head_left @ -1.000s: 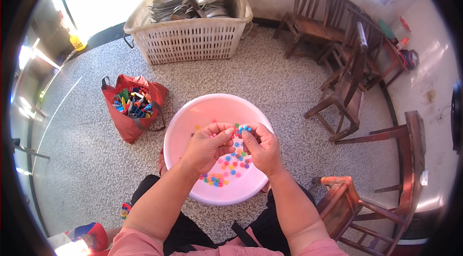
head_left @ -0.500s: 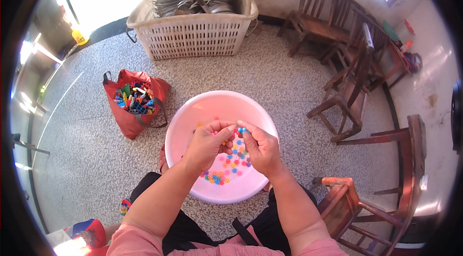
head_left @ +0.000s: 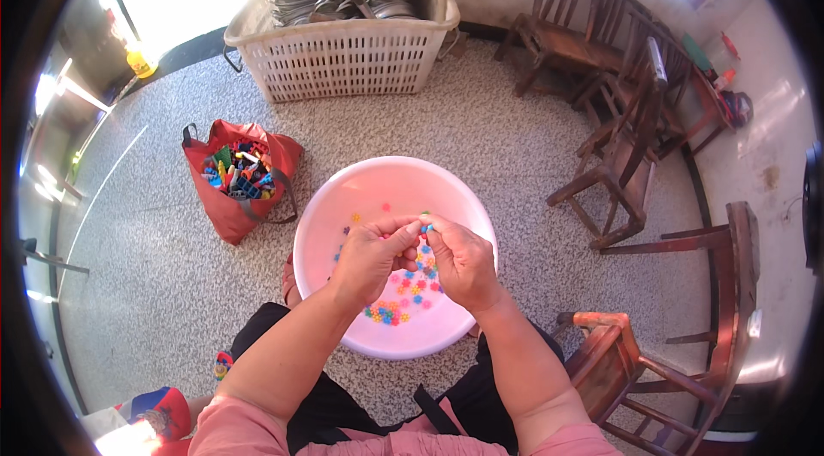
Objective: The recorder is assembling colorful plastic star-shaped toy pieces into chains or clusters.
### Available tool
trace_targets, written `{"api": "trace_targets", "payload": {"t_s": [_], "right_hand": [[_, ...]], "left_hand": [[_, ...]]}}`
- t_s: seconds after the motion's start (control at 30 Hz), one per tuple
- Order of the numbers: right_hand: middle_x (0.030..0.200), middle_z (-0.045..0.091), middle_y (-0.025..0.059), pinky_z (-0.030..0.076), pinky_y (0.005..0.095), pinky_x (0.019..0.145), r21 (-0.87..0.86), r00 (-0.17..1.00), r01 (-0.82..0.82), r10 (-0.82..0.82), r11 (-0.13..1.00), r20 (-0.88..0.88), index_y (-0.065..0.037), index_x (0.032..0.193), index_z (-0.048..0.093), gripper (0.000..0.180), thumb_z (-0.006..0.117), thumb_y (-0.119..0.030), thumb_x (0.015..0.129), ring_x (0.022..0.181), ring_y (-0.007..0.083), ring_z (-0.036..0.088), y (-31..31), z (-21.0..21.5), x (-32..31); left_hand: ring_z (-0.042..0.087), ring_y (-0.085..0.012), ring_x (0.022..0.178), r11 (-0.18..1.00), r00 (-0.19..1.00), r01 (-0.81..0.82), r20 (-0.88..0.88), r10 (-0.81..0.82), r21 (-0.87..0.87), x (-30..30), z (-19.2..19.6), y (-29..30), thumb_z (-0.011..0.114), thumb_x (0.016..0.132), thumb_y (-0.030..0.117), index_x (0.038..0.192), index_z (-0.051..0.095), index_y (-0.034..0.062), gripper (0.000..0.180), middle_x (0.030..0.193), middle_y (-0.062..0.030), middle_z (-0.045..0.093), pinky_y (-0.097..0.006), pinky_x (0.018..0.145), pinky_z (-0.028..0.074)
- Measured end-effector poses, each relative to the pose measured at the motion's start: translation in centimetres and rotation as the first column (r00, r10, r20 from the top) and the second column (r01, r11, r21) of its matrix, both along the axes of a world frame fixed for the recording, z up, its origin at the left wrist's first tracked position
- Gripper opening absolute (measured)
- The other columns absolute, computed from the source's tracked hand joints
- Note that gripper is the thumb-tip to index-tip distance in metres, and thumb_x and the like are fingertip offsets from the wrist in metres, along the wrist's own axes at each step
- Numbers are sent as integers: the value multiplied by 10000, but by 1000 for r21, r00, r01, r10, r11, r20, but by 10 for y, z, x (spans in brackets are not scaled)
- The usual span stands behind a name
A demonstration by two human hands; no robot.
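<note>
While your hands meet over the basin, your right hand pinches a blue piece between thumb and forefinger. Left hand: thumb pressed to forefinger; can't tell what it holds, fingers hide it. Loose pieces scattered on the basin's bottom. Risk: tight fingertip pinch on something so small could let it slip; among the basin's lookalikes, it'd likely be hard to spot.
</note>
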State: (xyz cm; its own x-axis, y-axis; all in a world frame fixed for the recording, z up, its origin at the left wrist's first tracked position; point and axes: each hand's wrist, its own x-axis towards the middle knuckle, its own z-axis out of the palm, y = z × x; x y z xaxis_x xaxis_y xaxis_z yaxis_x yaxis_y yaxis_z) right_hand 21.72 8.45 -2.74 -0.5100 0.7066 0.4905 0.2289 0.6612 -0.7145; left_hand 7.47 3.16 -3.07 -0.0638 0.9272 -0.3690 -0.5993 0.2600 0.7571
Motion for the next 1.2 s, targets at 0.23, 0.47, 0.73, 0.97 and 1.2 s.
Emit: {"api": "trace_targets", "payload": {"t_s": [0.23, 0.47, 0.73, 0.97, 1.2], "right_hand": [[799, 627, 134, 495, 309, 592, 36, 1000, -1, 2, 999, -31, 0, 1039, 573, 195, 522, -62, 862, 673, 234, 626, 0, -3, -2], [736, 542, 37, 346, 194, 441, -869, 889, -302, -213, 392, -405, -26, 1082, 535, 223, 434, -137, 916, 504, 71, 441, 5, 8, -2], [765, 552, 60, 355, 228, 449, -775, 677, -618, -411, 136, -611, -44, 1033, 519, 201, 489, -188, 897, 513, 102, 450, 18, 1, 11], [784, 566, 50, 386, 218, 460, -790, 702, -595, -385, 148, -600, -103, 937, 530, 94, 544, -171, 874, 530, 99, 488, 19, 7, 14], [880, 603, 88, 368, 208, 461, -700, 635, -703, -331, 127, -698, -96, 1056, 544, 181, 506, -168, 895, 526, 99, 475, 23, 1, 25]], "left_hand": [[524, -68, 648, 999, 999, 46, -14, -45, 22, -3, 1, -2, 552, 881, 185, 1058, 569, -37, 284, 749, -11, 547, -208, 578, 469], [591, -159, 790, 998, 945, -8, 325, 27, -60, -7, 11, 4, 477, 908, 175, 1066, 509, -8, 244, 891, -72, 565, -271, 688, 514], [598, -217, 929, 998, 949, -30, 311, 48, -64, -14, 4, 5, 462, 892, 40, 1119, 446, -33, 239, 1001, -120, 559, -284, 783, 534], [621, -175, 834, 996, 956, 28, 294, -3, -81, -15, 15, 5, 500, 888, 69, 1144, 487, 19, 262, 958, -88, 578, -236, 713, 544], [615, -152, 778, 994, 966, 76, 251, -55, -78, -12, 17, 2, 515, 882, 73, 1102, 516, 2, 231, 892, -70, 588, -228, 674, 540]]}}
